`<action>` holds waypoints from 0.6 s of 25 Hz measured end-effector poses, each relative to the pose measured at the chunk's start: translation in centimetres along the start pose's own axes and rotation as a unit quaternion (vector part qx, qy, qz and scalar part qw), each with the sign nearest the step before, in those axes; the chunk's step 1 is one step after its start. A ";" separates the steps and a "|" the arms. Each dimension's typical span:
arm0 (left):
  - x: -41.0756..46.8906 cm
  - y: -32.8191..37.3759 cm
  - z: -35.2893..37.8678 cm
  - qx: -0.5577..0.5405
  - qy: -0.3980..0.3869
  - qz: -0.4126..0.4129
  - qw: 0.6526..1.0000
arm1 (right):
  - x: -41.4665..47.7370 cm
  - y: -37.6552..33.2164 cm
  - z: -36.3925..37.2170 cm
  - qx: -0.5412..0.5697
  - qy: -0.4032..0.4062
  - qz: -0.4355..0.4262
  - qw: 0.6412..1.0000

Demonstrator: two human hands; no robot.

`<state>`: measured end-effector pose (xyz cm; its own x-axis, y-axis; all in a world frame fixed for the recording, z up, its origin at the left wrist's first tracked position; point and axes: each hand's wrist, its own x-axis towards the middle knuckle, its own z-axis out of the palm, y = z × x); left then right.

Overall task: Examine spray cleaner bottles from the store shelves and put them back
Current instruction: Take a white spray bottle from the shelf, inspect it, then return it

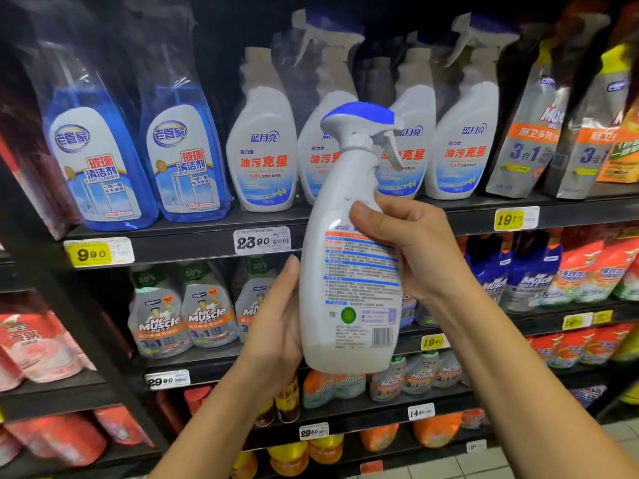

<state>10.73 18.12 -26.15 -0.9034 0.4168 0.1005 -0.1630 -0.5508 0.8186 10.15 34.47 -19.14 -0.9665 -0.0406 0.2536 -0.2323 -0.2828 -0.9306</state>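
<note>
The white spray bottle (349, 271) is off the shelf and held up in front of the shelving, its back label with fine print and barcode turned toward the camera, which fits reading it. Its long axis runs nearly upright, the top tipped a little to the right; the blue-capped trigger head (363, 129) is uppermost, its nozzle and lever pointing right.

The right hand (415, 250) wraps the bottle's upper body from the right, thumb across the front just above the label; this grip is closed on it and seems to carry the weight. The left hand (276, 323) lies flat and open against the lower left side, palm touching, steadying rather than clasping.

Behind, matching white bottles (262, 146) stand in a row on the upper shelf (193, 233), above a price tag (261, 240). Blue glass-cleaner bottles (100, 167) stand further left, and grey pouches (529, 133) to the right.
</note>
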 end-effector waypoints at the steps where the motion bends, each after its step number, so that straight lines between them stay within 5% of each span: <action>1: 0.1 0.2 0.0 0.036 -0.003 0.016 0.999 | 0.0 0.1 0.0 -0.011 0.016 0.002 1.000; 5: 0.1 0.4 0.1 0.172 -0.003 0.044 0.984 | 0.2 0.6 0.2 -0.052 0.042 -0.007 0.998; 15: 0.4 -0.7 -1.1 0.175 -0.057 0.053 0.981 | -0.4 1.5 -0.7 -0.097 -0.081 -0.074 0.989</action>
<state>10.07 17.91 -27.32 -0.8544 0.4597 0.2423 0.0941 -0.3216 0.9422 10.14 34.76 -20.85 -0.8940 -0.1692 0.4148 -0.4016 -0.1075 -0.9095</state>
